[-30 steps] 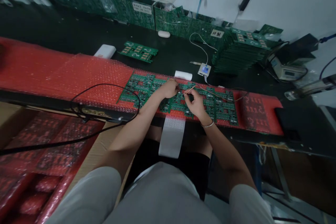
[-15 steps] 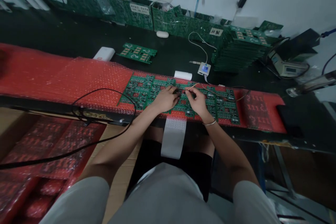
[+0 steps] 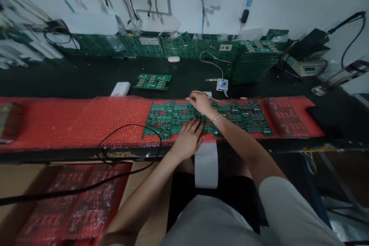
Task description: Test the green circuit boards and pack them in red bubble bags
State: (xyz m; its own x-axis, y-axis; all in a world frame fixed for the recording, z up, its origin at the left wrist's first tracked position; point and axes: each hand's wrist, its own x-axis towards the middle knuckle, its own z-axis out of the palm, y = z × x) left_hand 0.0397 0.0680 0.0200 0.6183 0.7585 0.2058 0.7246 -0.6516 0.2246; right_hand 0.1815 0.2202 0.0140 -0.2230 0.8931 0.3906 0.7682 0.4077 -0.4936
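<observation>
A panel of green circuit boards lies on red bubble wrap in front of me. My left hand rests on the middle of the panel, fingers curled around a small dark thing that I cannot make out. Farther back, at the panel's far edge, my right hand is closed in a pinch on the end of a thin wire. The wire runs right across the boards. Behind them sits a small white meter with a lit screen and a cable.
A tall stack of green boards stands at the back right, a loose board at the back left. A white box lies nearby. A black cable loops over the table's front edge. Wrapped boards fill a carton below.
My right hand has moved left and away from me, beyond the left hand, with the wire end. My left hand has slid nearer to me on the panel. The view has shifted.
</observation>
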